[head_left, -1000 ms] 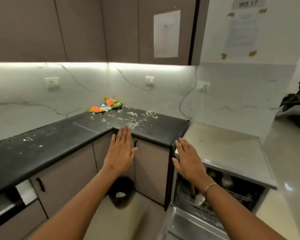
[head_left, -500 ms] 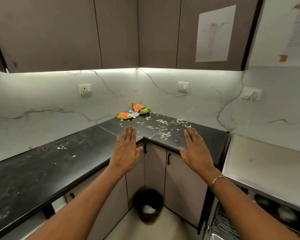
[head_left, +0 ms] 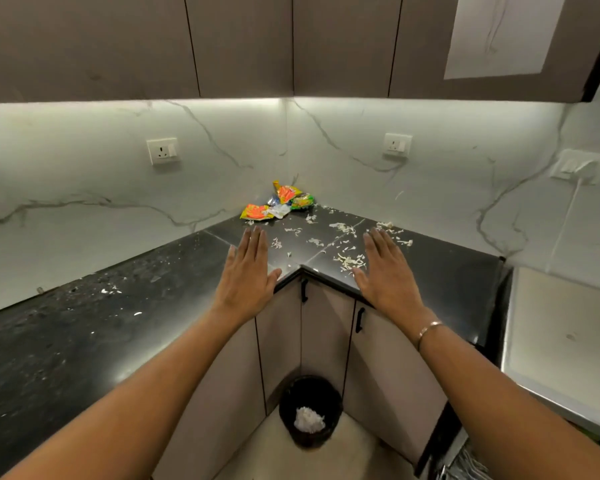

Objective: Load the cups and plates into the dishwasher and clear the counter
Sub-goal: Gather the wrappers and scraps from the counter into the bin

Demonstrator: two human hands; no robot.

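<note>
The black L-shaped counter [head_left: 84, 320] carries scattered white scraps [head_left: 349, 259] near its inner corner and several crumpled orange and green wrappers [head_left: 278, 204] against the back wall. My left hand [head_left: 246, 271] hovers flat, palm down and empty, over the counter's front edge left of the corner. My right hand [head_left: 385, 271] is held the same way right of the corner, beside the scraps. The dishwasher's steel top [head_left: 555, 327] is at the right; a sliver of its rack [head_left: 465, 464] shows at the bottom right. No cups or plates are in view.
A black bin [head_left: 309, 410] with white waste stands on the floor in the cabinet corner below my hands. Wall sockets [head_left: 161, 150] and a plugged white cable [head_left: 565, 220] sit on the marble backsplash. Dark cabinets hang overhead.
My view has swung left, from the open dishwasher to the counter corner. Both hands, still flat and empty, now hover over the counter edge, closer to the scraps.
</note>
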